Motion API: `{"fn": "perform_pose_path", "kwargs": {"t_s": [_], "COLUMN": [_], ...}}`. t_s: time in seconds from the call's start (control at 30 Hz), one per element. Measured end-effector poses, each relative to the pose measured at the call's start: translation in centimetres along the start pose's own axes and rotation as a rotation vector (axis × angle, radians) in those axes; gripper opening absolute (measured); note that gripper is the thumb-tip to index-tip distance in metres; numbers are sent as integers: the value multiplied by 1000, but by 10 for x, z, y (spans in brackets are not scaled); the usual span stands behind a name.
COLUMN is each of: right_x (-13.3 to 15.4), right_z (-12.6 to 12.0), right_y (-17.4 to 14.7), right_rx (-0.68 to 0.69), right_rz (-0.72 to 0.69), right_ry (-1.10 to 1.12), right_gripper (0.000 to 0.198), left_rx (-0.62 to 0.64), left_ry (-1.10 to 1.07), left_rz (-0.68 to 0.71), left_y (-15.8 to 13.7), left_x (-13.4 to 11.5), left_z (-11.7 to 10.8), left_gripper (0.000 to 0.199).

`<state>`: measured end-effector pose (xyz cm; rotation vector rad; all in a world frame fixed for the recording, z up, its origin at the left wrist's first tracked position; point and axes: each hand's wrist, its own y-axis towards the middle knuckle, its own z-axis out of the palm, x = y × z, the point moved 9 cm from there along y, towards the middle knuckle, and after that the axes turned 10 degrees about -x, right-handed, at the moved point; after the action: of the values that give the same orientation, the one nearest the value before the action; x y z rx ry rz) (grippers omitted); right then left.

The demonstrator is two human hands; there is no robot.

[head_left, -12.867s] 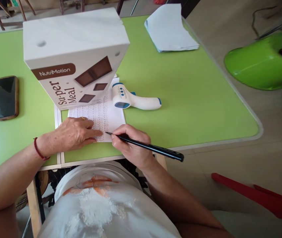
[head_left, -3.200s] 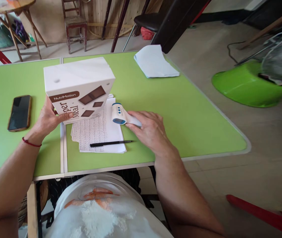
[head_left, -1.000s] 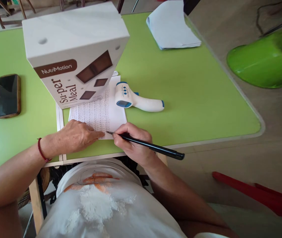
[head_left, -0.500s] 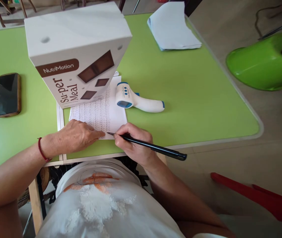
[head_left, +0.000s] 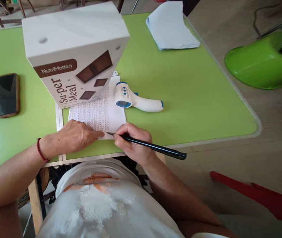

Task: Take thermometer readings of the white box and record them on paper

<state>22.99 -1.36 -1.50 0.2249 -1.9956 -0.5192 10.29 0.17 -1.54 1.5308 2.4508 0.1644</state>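
Note:
A sheet of paper (head_left: 117,112), covered in rows of small handwritten marks, lies near the table's front edge. My right hand (head_left: 134,140) is closed around a black pen (head_left: 160,149), whose tip touches or nearly touches the lower part of the sheet. My left hand (head_left: 75,136) rests on the sheet's lower left with its index finger stretched toward the pen tip; its other fingers are partly hidden. On the sheet's far part stands a white NutriMotion box (head_left: 86,76), covering some of the writing. A white and blue infrared thermometer (head_left: 137,99) lies across the sheet's right edge.
A phone (head_left: 7,95) lies on the left of the green table (head_left: 192,96). Folded white papers (head_left: 172,28) are at the back right corner. Beyond the table's right edge are a green plastic bin-like object (head_left: 257,62) and a red object (head_left: 255,196).
The view has shifted very slightly, so things on the table appear a little farther left. Both hands and the pen hold nearly the same pose on the paper.

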Motion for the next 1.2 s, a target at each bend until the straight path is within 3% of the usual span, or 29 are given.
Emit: {"fn": "perform_pose_path", "kwargs": {"t_s": [1.0,1.2], "right_x": [-1,-5], "right_z": [-2,-9], "right_y": [0,-1], "right_rx": [-22,-99], "right_rz": [-1,35], "right_ry": [-41,-42], "right_gripper": [20,17], "left_rx": [24,18], "left_ry": [-9,-16], "left_rz": [-18,-20], "left_y": [0,1], "left_x": [2,2], "left_z": [1,0], "left_gripper": [26,26]}}
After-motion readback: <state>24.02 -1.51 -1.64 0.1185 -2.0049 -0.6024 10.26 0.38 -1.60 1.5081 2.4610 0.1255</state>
